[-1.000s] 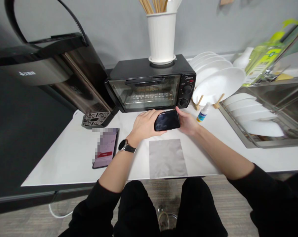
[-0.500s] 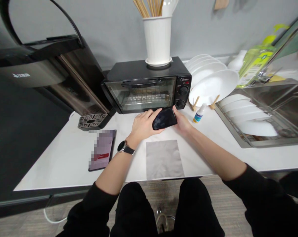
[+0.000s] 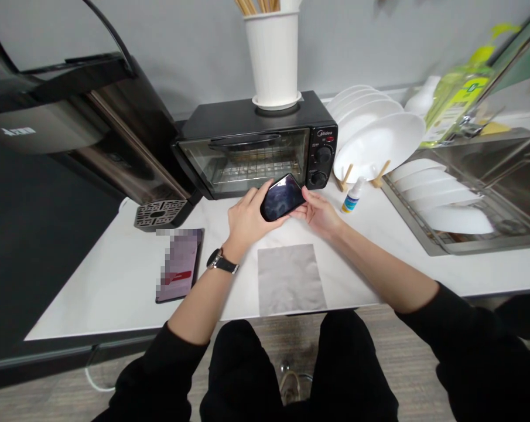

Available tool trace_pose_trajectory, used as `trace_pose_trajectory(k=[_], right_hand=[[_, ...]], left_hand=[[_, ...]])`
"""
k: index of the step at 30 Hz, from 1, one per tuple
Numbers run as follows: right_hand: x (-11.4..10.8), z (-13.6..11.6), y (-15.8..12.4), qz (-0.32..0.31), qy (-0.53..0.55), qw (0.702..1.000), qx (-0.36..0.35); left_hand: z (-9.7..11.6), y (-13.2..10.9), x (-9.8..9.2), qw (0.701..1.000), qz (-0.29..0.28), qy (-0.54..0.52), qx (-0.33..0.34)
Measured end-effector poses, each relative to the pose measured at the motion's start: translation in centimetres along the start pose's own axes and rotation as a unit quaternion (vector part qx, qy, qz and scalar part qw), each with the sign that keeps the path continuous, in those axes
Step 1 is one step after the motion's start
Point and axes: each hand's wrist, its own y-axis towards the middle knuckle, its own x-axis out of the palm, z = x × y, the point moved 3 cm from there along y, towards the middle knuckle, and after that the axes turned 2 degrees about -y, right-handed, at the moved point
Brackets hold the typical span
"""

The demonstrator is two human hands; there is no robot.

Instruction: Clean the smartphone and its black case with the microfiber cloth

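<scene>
A black smartphone (image 3: 283, 198) with a smudged, dark glossy screen is held between both hands, tilted, just in front of the toaster oven (image 3: 247, 161). My left hand (image 3: 250, 218) is closed around its left end, fingers along the top edge and thumb below. My right hand (image 3: 320, 212) pinches the right end by its edge, partly beneath it. Below the hands a grey cleaning cloth (image 3: 291, 278) lies flat at the counter's front edge. Right of my right hand stands a small spray bottle (image 3: 352, 196) with a blue and yellow label.
A second device (image 3: 183, 266) with a lit, partly pixelated screen lies left of my left wrist. The dark drink dispenser (image 3: 128, 146) stands behind it. A white cup (image 3: 273, 58) of chopsticks tops the oven. White plates (image 3: 374, 146) and a sink (image 3: 506, 243) are on the right.
The phone has tilted, its right end swinging up, and the screen now catches a bright reflection. My right fingers have shifted along its right edge. The camera view has moved slightly.
</scene>
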Motion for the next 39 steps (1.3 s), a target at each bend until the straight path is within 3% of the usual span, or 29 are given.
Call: trace_pose_trajectory(k=[15,23,27,33,39], right_hand=[[0.3,-0.2,-0.4,-0.004,0.03,0.998,0.054],[-0.1,-0.4,0.4,0.032,-0.041,0.998,-0.041],[-0.6,-0.3,0.8,0.063,-0.084,0.99,-0.09],[-1.8,0.3,1.6,0.126,-0.126,0.976,-0.127],[-2.1,0.5,1.6,0.155,-0.142,0.965,-0.158]], left_hand=[[-0.2,-0.2,-0.2,0.995,-0.002,-0.09,0.036],[0.1,-0.1,0.3,0.993,0.016,-0.112,0.016],[-0.1,-0.1,0.2,0.986,0.058,-0.153,0.045],[-1.7,-0.3,0.3,0.935,0.169,-0.309,0.042],[-1.3,-0.5,0.3,0.863,0.176,-0.473,-0.026]])
